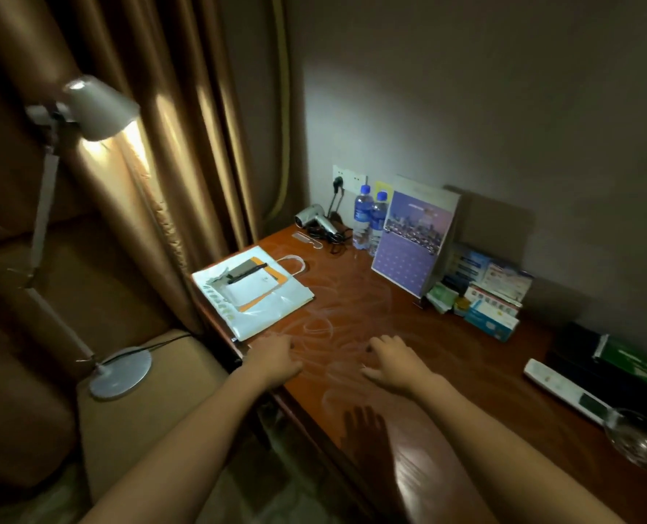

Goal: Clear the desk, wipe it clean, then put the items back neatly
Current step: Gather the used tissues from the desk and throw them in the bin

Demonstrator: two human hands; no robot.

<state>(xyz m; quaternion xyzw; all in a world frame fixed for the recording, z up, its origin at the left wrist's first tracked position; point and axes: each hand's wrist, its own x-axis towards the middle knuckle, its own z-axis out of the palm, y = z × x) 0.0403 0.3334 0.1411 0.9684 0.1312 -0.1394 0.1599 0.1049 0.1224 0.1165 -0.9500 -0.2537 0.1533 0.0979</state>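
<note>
At the desk's front edge, both hands lie palm down on the wood, fingers relaxed and holding nothing. Left hand (274, 359) sits just short of the bag's near corner; right hand (394, 363) is apart from it, toward the middle of the desk (356, 296). Pale curved smear marks show on the wood between and beyond the hands.

Outward from the left hand — a white bag (254, 293) lies flat at the desk's left edge, with a card and a pen (247, 273) on top. Behind it, a hair dryer (316, 220) with a tangled cord, then two bottles (369, 221) against the wall. A calendar (416, 236) stands upright beside the bottles; boxes (492, 293) are stacked at its right. Far right — a remote (564, 387), a dark box (613, 361), a glass bowl (643, 440). A lamp (99, 107) stands off the desk, left.
</note>
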